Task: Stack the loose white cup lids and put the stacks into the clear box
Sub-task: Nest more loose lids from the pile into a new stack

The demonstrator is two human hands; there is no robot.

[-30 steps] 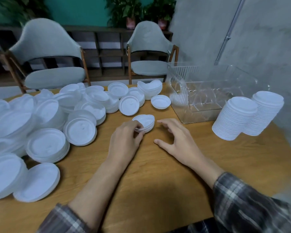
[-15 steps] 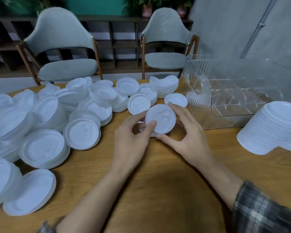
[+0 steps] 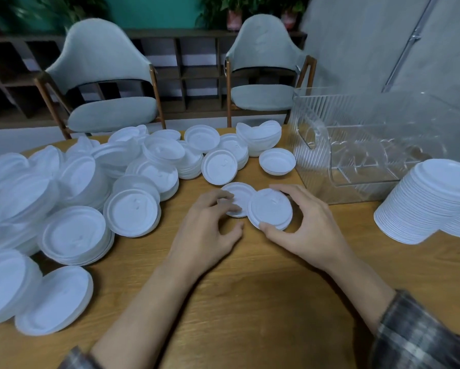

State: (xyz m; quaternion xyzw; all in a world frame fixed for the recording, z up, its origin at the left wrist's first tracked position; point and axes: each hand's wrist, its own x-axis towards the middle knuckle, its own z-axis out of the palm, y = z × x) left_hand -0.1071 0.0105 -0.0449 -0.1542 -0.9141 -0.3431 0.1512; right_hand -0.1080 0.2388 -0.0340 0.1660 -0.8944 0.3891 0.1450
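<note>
A white lid (image 3: 270, 209) is grasped at the centre of the frame by the right grip (image 3: 311, 222), with the thumb (image 3: 266, 227) set on its near rim and the fingers curled over its far rim, so that it is held tilted towards the camera. Just left of it, and partly overlapped by it, a second lid (image 3: 236, 194) is lain flat on the wooden counter (image 3: 250, 288); the fingers of the left grip (image 3: 210, 227) are curled down onto it, the thumb being kept just beside its near edge. A heap of loose lids (image 3: 77, 195) is spread across the left half of the frame. The clear box (image 3: 316, 166) is seen at the upper right, with one upturned lid (image 3: 276, 161) just beside its left wall. Two tall stacks of lids (image 3: 431, 203) are stood at the right edge, in front of the box. Two grey chairs (image 3: 103, 83) are placed beyond the counter.
</note>
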